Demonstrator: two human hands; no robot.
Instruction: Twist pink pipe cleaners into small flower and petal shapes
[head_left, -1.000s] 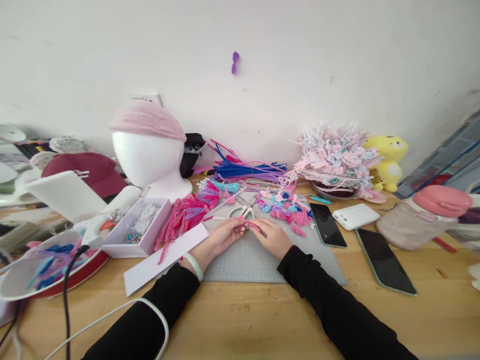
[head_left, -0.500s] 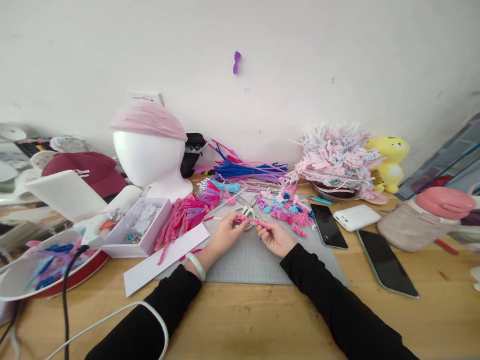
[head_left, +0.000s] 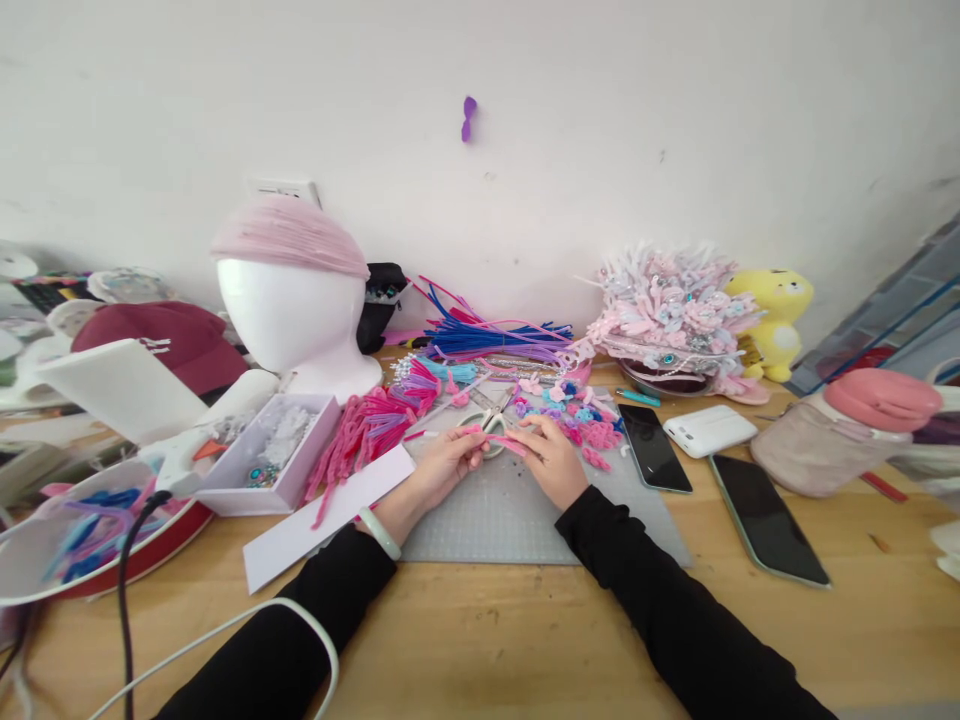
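Between my two hands, over the grey cutting mat (head_left: pixel 495 525), runs a short pink pipe cleaner (head_left: pixel 501 438). My left hand (head_left: pixel 448 465) pinches one end of it, and my right hand (head_left: pixel 553 462) has its fingers closed on the other end. Scissors (head_left: pixel 493 420) with pale handles lie just behind my fingers, partly covered by them. A bundle of pink and red pipe cleaners (head_left: pixel 367 430) is left of my left hand. Small twisted pieces in pink, blue and purple (head_left: pixel 596 432) are spread beyond my right hand.
A white card (head_left: pixel 322 525) and a lilac box of beads (head_left: pixel 274 490) are on the left, near a glue gun (head_left: pixel 176 460). A white mannequin head (head_left: pixel 292 310) stands behind. Phones (head_left: pixel 769 520), a white power bank (head_left: pixel 710 431) and a decorated headpiece (head_left: pixel 675 320) occupy the right.
My right hand has turned and shifted its fingers along the pink pipe cleaner, its knuckles now higher. My left hand keeps its pinch. The view has shifted slightly.
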